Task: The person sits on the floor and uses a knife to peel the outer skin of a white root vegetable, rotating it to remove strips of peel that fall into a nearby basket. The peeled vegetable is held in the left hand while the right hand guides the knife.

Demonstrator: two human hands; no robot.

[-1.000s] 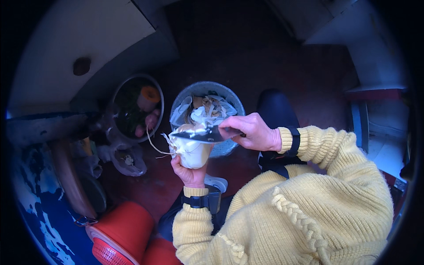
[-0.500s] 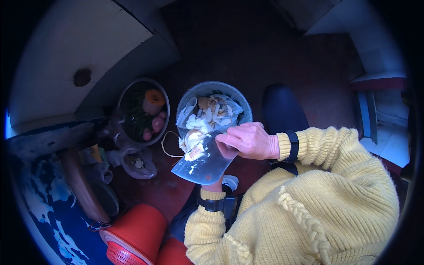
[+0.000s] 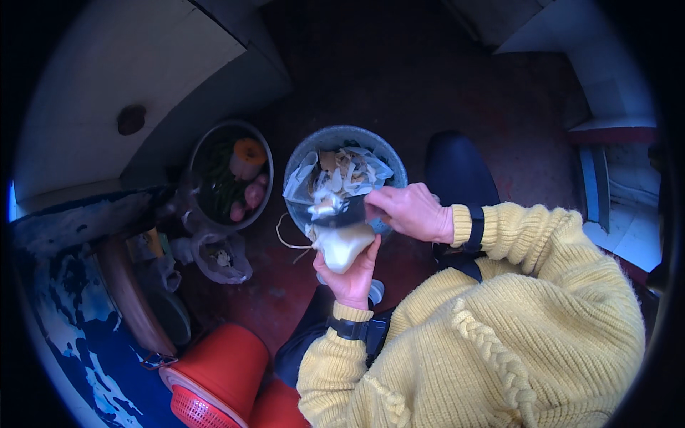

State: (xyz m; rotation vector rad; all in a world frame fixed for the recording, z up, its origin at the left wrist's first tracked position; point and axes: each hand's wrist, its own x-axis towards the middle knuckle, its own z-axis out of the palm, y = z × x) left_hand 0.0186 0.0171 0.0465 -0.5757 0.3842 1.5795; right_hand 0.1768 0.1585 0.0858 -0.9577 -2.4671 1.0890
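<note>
My left hand (image 3: 349,285) cups a white, peeled root vegetable (image 3: 342,248) from below, fingers and thumb on its sides. A thin stringy root or stem (image 3: 280,234) trails from it to the left. In my right hand (image 3: 415,212) is a cleaver (image 3: 351,212). Its blade, blurred and seen nearly edge-on, lies across the far end of the vegetable; the handle is hidden in the fist. Just beyond and below is a grey bucket (image 3: 291,158) holding pale peelings (image 3: 349,171) and some plastic film.
At the left is a metal basin (image 3: 265,146) with greens, pinkish roots and an orange-topped piece. A clear plastic bag (image 3: 232,267) sits nearer me. Red buckets (image 3: 228,364) stand at lower left beside a wooden-edged, blue-painted surface (image 3: 85,328). My dark-clad knee (image 3: 457,167) is right of the grey bucket.
The cleaver has turned from broad side up to nearly edge-on and moved away from me. My left hand and the white vegetable, largely covered by the blade before, now show.
</note>
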